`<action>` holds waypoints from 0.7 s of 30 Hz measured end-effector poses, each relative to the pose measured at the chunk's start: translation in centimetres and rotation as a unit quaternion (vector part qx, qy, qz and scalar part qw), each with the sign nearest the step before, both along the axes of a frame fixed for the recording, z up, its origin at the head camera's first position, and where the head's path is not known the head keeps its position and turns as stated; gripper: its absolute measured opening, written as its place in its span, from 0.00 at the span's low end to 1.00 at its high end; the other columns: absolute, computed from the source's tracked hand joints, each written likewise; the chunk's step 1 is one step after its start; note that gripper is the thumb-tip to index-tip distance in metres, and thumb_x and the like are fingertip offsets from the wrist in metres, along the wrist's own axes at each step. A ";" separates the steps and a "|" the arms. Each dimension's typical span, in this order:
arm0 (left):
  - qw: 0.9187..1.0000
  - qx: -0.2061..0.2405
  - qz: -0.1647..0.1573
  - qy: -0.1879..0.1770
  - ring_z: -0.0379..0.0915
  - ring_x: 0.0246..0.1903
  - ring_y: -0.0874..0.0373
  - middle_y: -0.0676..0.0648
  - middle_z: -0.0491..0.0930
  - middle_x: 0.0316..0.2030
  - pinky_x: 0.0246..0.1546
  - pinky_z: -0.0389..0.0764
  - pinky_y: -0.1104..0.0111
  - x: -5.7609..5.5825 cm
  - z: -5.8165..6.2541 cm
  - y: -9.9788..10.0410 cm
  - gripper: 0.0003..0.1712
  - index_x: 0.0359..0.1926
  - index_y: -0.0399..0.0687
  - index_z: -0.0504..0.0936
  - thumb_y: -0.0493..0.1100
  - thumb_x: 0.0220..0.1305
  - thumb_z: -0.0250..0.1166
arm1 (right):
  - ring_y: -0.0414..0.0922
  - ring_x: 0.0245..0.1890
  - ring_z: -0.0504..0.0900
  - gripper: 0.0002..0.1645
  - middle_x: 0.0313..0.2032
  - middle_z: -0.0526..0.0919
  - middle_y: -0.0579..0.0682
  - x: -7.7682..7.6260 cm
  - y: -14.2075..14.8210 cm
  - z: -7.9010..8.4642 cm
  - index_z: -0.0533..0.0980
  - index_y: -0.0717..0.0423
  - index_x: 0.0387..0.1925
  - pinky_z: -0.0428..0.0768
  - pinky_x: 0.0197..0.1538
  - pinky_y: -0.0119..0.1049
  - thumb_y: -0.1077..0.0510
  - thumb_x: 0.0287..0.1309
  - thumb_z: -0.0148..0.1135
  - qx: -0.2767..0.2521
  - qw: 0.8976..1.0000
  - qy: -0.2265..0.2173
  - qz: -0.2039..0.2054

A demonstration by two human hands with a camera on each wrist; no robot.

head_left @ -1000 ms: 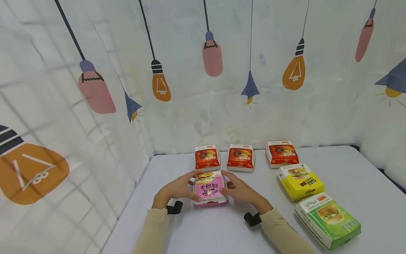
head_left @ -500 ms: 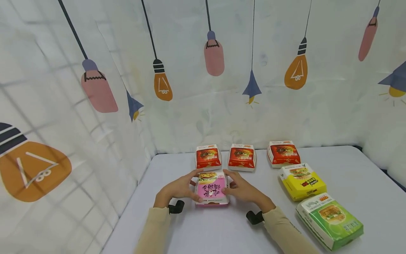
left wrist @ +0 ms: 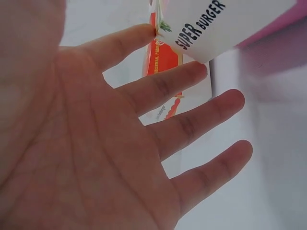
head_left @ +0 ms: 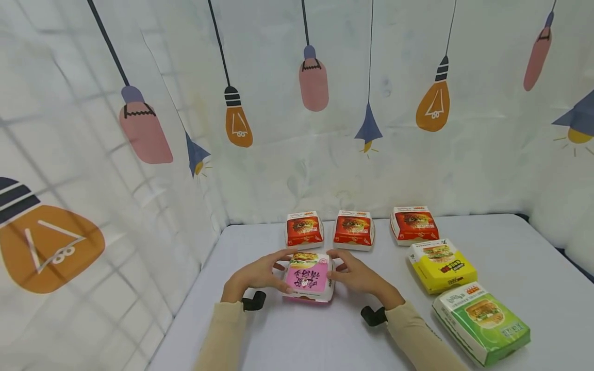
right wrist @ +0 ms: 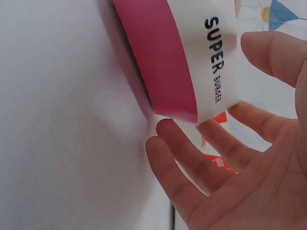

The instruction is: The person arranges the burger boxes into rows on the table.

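A pink and white burger box [head_left: 308,277] sits near the middle of the table between both hands, slightly askew. My left hand [head_left: 260,274] pinches its left side, thumb at the near corner and index fingertip at the far one. In the left wrist view, the other fingers of the left hand [left wrist: 110,139] spread out below the box. At the opposite side, my right hand [head_left: 359,278] has its index fingertip at the far corner. Its thumb [right wrist: 268,52] stands slightly apart from the box edge in the right wrist view, and its remaining fingers extend loosely below.
Behind the pink box stand a left red burger box [head_left: 304,230], a middle red box [head_left: 353,230] and a right red box [head_left: 414,225]. A yellow box [head_left: 442,265] and a larger green box [head_left: 481,323] lie at the right. A lamp-patterned curtain [head_left: 278,180] hangs behind the table [head_left: 297,340].
The pink box has turned slightly clockwise. My right thumb has drawn back from its top to the edge, while the left hand stays at the box. The other boxes keep their places.
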State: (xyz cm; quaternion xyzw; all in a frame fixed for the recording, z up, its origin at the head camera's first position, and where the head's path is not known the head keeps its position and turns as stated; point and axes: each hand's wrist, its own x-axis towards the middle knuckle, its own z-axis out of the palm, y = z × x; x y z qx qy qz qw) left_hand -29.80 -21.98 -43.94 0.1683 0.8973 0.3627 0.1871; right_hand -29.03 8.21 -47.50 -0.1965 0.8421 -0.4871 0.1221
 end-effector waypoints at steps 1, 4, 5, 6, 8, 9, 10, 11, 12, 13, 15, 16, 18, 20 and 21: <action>1.000 0.001 -0.003 0.003 0.70 0.66 0.39 0.45 0.70 0.71 0.57 0.78 0.43 0.0 0.0 -0.1 0.58 0.77 0.68 0.62 0.51 0.47 0.83 | 0.51 0.60 0.78 0.37 0.69 0.71 0.52 0.0 0.0 0.1 0.65 0.50 0.72 0.79 0.60 0.55 0.46 0.68 0.65 -0.002 1.000 0.001 0.001; 1.000 0.002 -0.013 0.009 0.71 0.65 0.39 0.43 0.71 0.70 0.59 0.77 0.43 0.0 0.2 -0.4 0.56 0.77 0.67 0.64 0.51 0.49 0.83 | 0.51 0.59 0.78 0.32 0.67 0.74 0.51 0.0 0.1 0.1 0.69 0.51 0.69 0.79 0.59 0.55 0.48 0.68 0.65 0.000 1.000 0.005 0.002; 1.000 0.002 -0.015 0.011 0.71 0.65 0.39 0.43 0.72 0.69 0.59 0.77 0.43 0.0 0.3 -0.5 0.55 0.76 0.66 0.64 0.51 0.50 0.82 | 0.51 0.59 0.78 0.30 0.66 0.74 0.51 -0.1 0.1 0.1 0.70 0.51 0.67 0.79 0.59 0.55 0.48 0.68 0.65 0.002 1.000 0.007 0.001; 1.000 0.002 -0.019 0.013 0.71 0.65 0.39 0.42 0.72 0.69 0.59 0.77 0.43 0.0 0.3 -0.6 0.54 0.76 0.66 0.65 0.51 0.50 0.82 | 0.51 0.59 0.78 0.29 0.65 0.75 0.51 -0.1 0.1 0.1 0.71 0.50 0.66 0.79 0.59 0.55 0.48 0.68 0.64 0.004 1.000 0.006 0.000; 1.000 0.001 -0.025 0.014 0.71 0.65 0.39 0.41 0.73 0.69 0.60 0.76 0.43 0.0 0.4 -0.7 0.52 0.76 0.64 0.66 0.51 0.52 0.81 | 0.51 0.59 0.78 0.26 0.64 0.76 0.50 -0.1 0.0 0.1 0.73 0.49 0.63 0.79 0.58 0.55 0.47 0.68 0.64 0.009 1.000 0.005 -0.003; 1.000 0.000 -0.027 0.015 0.71 0.65 0.39 0.41 0.73 0.69 0.60 0.76 0.43 0.0 0.4 -0.8 0.51 0.75 0.63 0.67 0.51 0.52 0.81 | 0.51 0.59 0.77 0.24 0.63 0.77 0.49 -0.1 0.0 0.1 0.74 0.48 0.62 0.79 0.58 0.55 0.47 0.68 0.64 0.011 1.000 0.004 -0.005; 0.999 -0.002 -0.029 0.016 0.71 0.65 0.39 0.41 0.73 0.69 0.60 0.76 0.43 0.0 0.4 -0.9 0.50 0.75 0.63 0.67 0.51 0.53 0.80 | 0.51 0.59 0.78 0.23 0.62 0.77 0.49 -0.1 -0.1 0.1 0.74 0.48 0.61 0.79 0.58 0.55 0.47 0.69 0.63 0.012 1.000 0.004 -0.005; 0.999 -0.003 -0.031 0.016 0.71 0.65 0.39 0.41 0.73 0.68 0.60 0.76 0.43 0.0 0.4 -0.9 0.49 0.75 0.62 0.68 0.51 0.53 0.80 | 0.51 0.58 0.78 0.22 0.61 0.78 0.49 -0.1 -0.1 0.1 0.75 0.48 0.60 0.79 0.58 0.55 0.46 0.69 0.63 0.013 1.000 0.004 -0.005; 0.999 -0.005 -0.033 0.016 0.71 0.65 0.39 0.41 0.74 0.68 0.60 0.77 0.44 0.0 0.4 -1.0 0.48 0.74 0.62 0.68 0.51 0.54 0.80 | 0.50 0.57 0.78 0.21 0.59 0.79 0.48 -0.1 -0.1 0.1 0.76 0.48 0.59 0.79 0.57 0.54 0.46 0.69 0.63 0.015 1.000 0.004 -0.005; 0.999 -0.005 -0.033 0.017 0.71 0.65 0.39 0.41 0.74 0.68 0.60 0.77 0.44 0.0 0.5 -1.0 0.47 0.74 0.61 0.69 0.51 0.55 0.79 | 0.49 0.56 0.79 0.20 0.58 0.80 0.48 -0.1 -0.1 0.1 0.76 0.48 0.58 0.79 0.57 0.53 0.46 0.70 0.62 0.015 1.000 0.004 -0.005; 0.999 -0.005 -0.034 0.018 0.72 0.64 0.39 0.42 0.76 0.67 0.58 0.78 0.45 -0.1 0.5 -1.1 0.44 0.73 0.61 0.71 0.50 0.56 0.78 | 0.47 0.54 0.79 0.18 0.56 0.81 0.48 -0.2 -0.1 0.1 0.77 0.48 0.56 0.80 0.55 0.50 0.45 0.71 0.60 0.015 1.000 0.008 -0.001; 0.999 -0.006 -0.035 0.019 0.73 0.64 0.40 0.42 0.76 0.66 0.58 0.79 0.46 -0.1 0.4 -1.2 0.43 0.72 0.60 0.71 0.50 0.57 0.78 | 0.47 0.52 0.79 0.18 0.54 0.81 0.48 -0.2 -0.1 0.0 0.78 0.47 0.55 0.79 0.54 0.48 0.45 0.72 0.59 0.016 1.000 0.010 0.000; 0.999 -0.006 -0.033 0.021 0.74 0.63 0.41 0.43 0.78 0.64 0.56 0.80 0.47 -0.2 0.4 -1.3 0.41 0.71 0.60 0.72 0.49 0.57 0.77 | 0.45 0.49 0.78 0.16 0.52 0.82 0.48 -0.3 0.0 -0.2 0.78 0.47 0.54 0.78 0.52 0.45 0.45 0.74 0.57 0.018 1.000 0.016 0.002; 0.999 -0.007 -0.031 0.025 0.74 0.62 0.42 0.44 0.79 0.63 0.56 0.80 0.48 -0.2 0.3 -1.4 0.39 0.70 0.61 0.74 0.49 0.58 0.77 | 0.44 0.47 0.77 0.16 0.50 0.82 0.47 -0.4 0.1 -0.3 0.78 0.47 0.53 0.77 0.50 0.42 0.45 0.75 0.54 0.020 1.000 0.022 0.002; 0.999 -0.007 -0.031 0.028 0.75 0.62 0.42 0.44 0.79 0.62 0.56 0.80 0.47 -0.2 0.3 -1.4 0.39 0.70 0.60 0.74 0.49 0.58 0.77 | 0.44 0.45 0.76 0.16 0.48 0.81 0.47 -0.4 0.1 -0.4 0.78 0.47 0.53 0.75 0.48 0.41 0.45 0.76 0.53 0.021 1.000 0.022 0.002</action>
